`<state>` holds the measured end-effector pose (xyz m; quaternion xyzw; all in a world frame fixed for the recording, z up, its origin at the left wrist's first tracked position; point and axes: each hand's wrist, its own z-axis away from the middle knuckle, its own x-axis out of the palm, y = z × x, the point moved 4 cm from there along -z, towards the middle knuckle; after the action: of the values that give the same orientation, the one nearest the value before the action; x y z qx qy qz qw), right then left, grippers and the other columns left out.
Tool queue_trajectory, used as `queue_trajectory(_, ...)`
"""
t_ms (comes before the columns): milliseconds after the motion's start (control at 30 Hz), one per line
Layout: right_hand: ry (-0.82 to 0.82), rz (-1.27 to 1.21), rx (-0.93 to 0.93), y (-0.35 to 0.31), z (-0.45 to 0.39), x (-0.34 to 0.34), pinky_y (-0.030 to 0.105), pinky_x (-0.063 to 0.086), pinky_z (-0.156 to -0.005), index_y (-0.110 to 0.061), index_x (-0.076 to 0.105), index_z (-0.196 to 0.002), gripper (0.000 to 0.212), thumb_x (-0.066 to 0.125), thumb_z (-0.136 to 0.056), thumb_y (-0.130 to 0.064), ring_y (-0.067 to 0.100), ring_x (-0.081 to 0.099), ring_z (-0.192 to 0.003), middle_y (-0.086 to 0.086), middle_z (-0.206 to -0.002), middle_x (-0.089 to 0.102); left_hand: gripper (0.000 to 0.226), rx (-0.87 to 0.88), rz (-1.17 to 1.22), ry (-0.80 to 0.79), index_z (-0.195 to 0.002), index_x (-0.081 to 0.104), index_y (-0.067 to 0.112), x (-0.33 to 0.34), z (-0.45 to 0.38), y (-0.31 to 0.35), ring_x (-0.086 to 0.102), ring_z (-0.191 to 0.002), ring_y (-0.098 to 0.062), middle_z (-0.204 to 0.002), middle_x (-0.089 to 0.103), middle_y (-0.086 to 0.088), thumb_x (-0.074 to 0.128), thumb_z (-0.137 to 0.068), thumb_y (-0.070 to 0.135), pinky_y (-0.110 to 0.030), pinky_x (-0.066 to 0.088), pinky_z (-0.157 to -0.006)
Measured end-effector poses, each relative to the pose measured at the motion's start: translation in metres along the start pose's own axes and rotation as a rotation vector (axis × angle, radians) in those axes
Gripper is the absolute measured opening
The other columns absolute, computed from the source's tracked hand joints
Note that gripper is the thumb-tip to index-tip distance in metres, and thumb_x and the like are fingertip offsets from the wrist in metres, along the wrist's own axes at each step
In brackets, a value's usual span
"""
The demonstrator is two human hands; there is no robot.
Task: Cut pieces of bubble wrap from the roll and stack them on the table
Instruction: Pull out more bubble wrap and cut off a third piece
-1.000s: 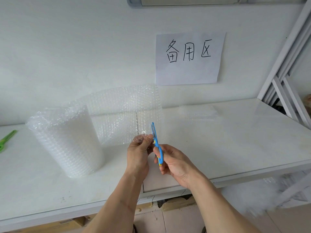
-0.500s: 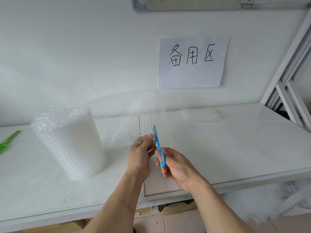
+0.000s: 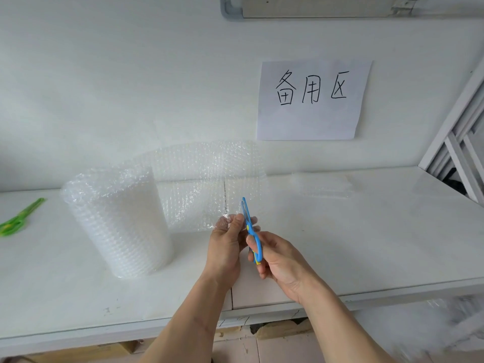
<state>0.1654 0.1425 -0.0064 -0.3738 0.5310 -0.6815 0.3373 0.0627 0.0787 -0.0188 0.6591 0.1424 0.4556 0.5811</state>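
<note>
Green scissors [image 3: 16, 221] lie far left of the bubble wrap roll [image 3: 115, 224], which stands upright on the table [image 3: 366, 244]. Right of the roll, my left hand [image 3: 225, 247] pinches the unrolled sheet's [image 3: 207, 184] lower edge. My right hand [image 3: 281, 263] grips blue scissors [image 3: 251, 229], blades up at that edge. Cut pieces [image 3: 322, 186] sit farther right.

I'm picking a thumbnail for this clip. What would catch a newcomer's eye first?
The blue scissors at centre, gripped by the right hand while the left hand pinches the bubble wrap sheet. Then the handwritten paper sign on the wall, and the upright roll on the table's left.
</note>
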Motion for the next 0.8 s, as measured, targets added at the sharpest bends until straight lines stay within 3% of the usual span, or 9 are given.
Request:
queue_trajectory(133, 0.006, -0.036, 0.000, -0.001, -0.005, 0.003, 0.026, 0.039, -0.051, -0.017, 0.073, -0.093, 0.023, 0.069, -0.086, -0.038, 0.014, 0.046, -0.051, 0.007, -0.074, 0.057, 0.044, -0.004, -0.036, 0.017, -0.116, 0.051, -0.015, 0.002, 0.002, -0.001, 0.053, -0.046, -0.020, -0.072, 0.066, -0.011, 0.052, -0.100, 0.026, -0.032, 0.038, -0.046)
queue_trajectory(267, 0.016, -0.036, 0.001, 0.000, -0.007, 0.004, 0.026, 0.036, -0.050, -0.018, 0.073, -0.089, 0.020, 0.070, -0.085, -0.037, 0.013, 0.042, -0.050, 0.007, -0.074, 0.054, 0.044, -0.010, -0.030, 0.035, -0.113, 0.050, -0.011, -0.001, 0.002, -0.003, 0.051, -0.048, -0.030, -0.074, 0.064, -0.018, 0.056, -0.098, 0.030, -0.043, 0.038, -0.048)
queue_trajectory(400, 0.031, -0.029, -0.004, 0.000, -0.007, 0.004, 0.025, 0.035, -0.049, -0.020, 0.074, -0.084, 0.019, 0.071, -0.084, -0.038, 0.013, 0.040, -0.048, 0.007, -0.073, 0.054, 0.031, 0.011, -0.026, 0.077, -0.106, 0.052, -0.008, 0.000, 0.004, -0.002, 0.052, -0.047, -0.021, -0.076, 0.064, -0.017, 0.053, -0.100, 0.023, -0.037, 0.038, -0.051)
queue_trajectory(567, 0.019, -0.019, -0.013, -0.009, -0.009, 0.005, 0.026, 0.035, -0.049, -0.005, 0.068, -0.092, 0.058, 0.070, -0.067, -0.057, 0.013, 0.043, -0.047, 0.008, -0.070, 0.058, 0.023, 0.061, -0.025, 0.092, -0.099, 0.050, -0.003, 0.000, 0.003, -0.002, 0.044, -0.044, -0.019, -0.063, 0.050, -0.015, 0.054, -0.100, 0.019, -0.033, 0.040, -0.047)
queue_trajectory(800, 0.049, -0.031, 0.004, -0.007, -0.008, 0.005, 0.024, 0.032, -0.046, -0.009, 0.071, -0.084, 0.031, 0.070, -0.082, -0.040, 0.012, 0.038, -0.045, 0.007, -0.068, 0.057, 0.012, 0.083, -0.002, 0.096, -0.095, 0.049, 0.006, -0.004, 0.001, -0.004, 0.049, -0.049, -0.021, -0.069, 0.051, -0.016, 0.054, -0.100, 0.016, -0.036, 0.045, -0.055)
